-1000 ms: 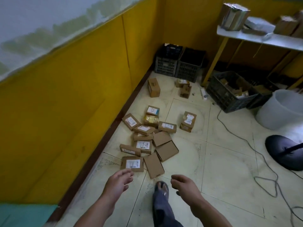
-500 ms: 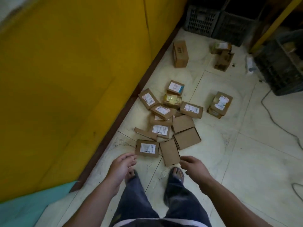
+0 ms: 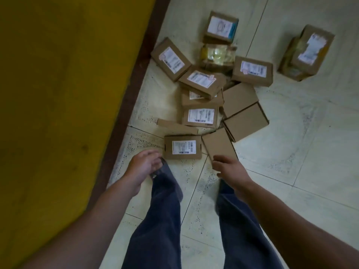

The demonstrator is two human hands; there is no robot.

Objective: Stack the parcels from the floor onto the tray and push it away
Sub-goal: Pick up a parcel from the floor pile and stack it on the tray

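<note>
My left hand [image 3: 142, 167] hangs loosely open, holding nothing, just beside the nearest flat brown cardboard parcel with a white barcode label [image 3: 182, 147]. It lies on the pale tiled floor [image 3: 291, 152] with the scattered heap of small cardboard parcels [image 3: 206, 94] behind it. I judge these light, stiff, fairly grippy; best taken by opposite long edges. My right hand [image 3: 230, 167] is open, empty, over a plain unlabelled cardboard parcel [image 3: 219, 145]. No tray is visible.

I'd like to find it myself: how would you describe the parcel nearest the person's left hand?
Follow the yellow wall down to the pile of brown cardboard parcels on the pale tiled floor. The flat cardboard parcel lies nearest the feet, by the left hand. Unlike the plain brown box beside it, it shows a white barcode label.
</note>
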